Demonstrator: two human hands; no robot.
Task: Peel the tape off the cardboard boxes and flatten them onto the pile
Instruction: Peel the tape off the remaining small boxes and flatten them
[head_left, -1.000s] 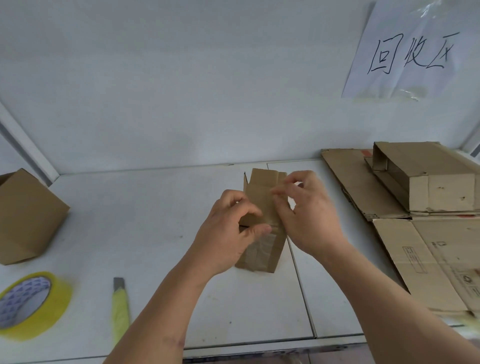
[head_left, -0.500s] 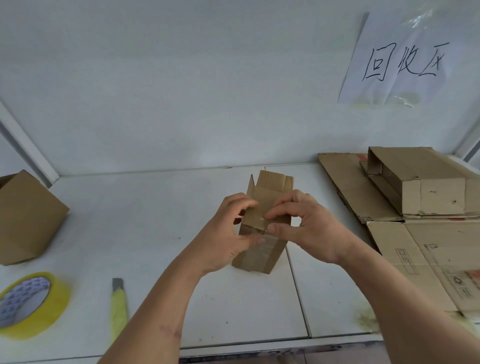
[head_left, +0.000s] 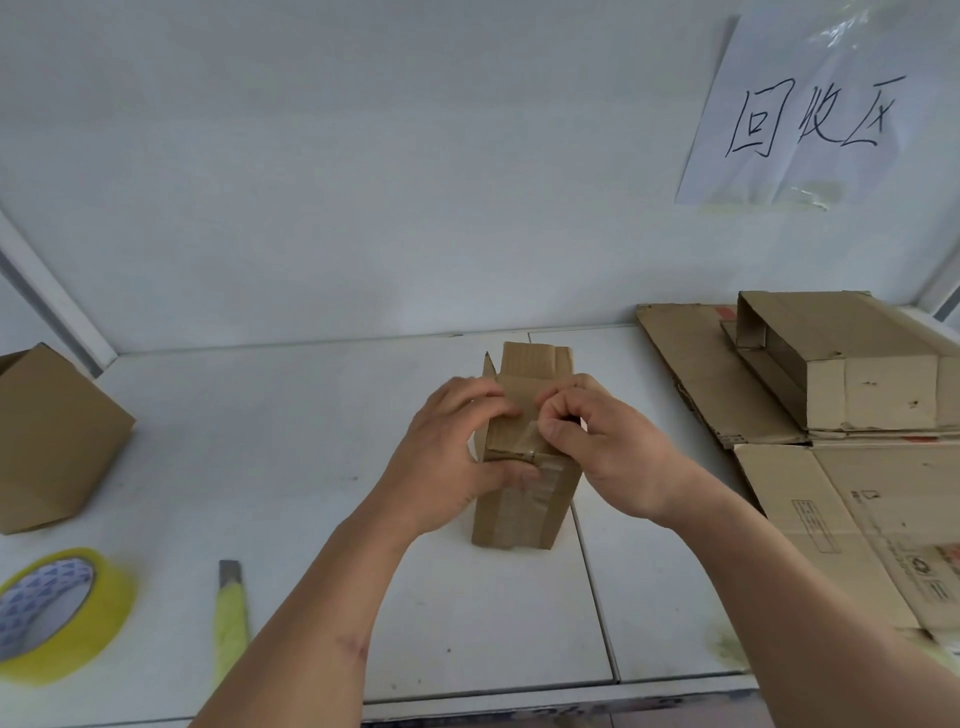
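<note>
A small brown cardboard box (head_left: 519, 514) stands upright in the middle of the white table, with clear tape (head_left: 522, 441) across its top and down its front. Its far flaps stick up behind my fingers. My left hand (head_left: 452, 462) grips the box's left side, thumb across the front. My right hand (head_left: 602, 447) pinches at the tape on the top flap with thumb and forefinger. A pile of flattened cardboard (head_left: 852, 525) lies at the right.
On the pile sits a long, partly flattened box (head_left: 852, 364). Another closed brown box (head_left: 52, 441) stands at the far left. A yellow tape roll (head_left: 57, 618) and a yellow utility knife (head_left: 231, 618) lie near the table's front left. A paper sign (head_left: 815, 114) hangs on the wall.
My right hand has come down from the raised far flap to the taped top near the front edge. My left hand stays on the box's left side.
</note>
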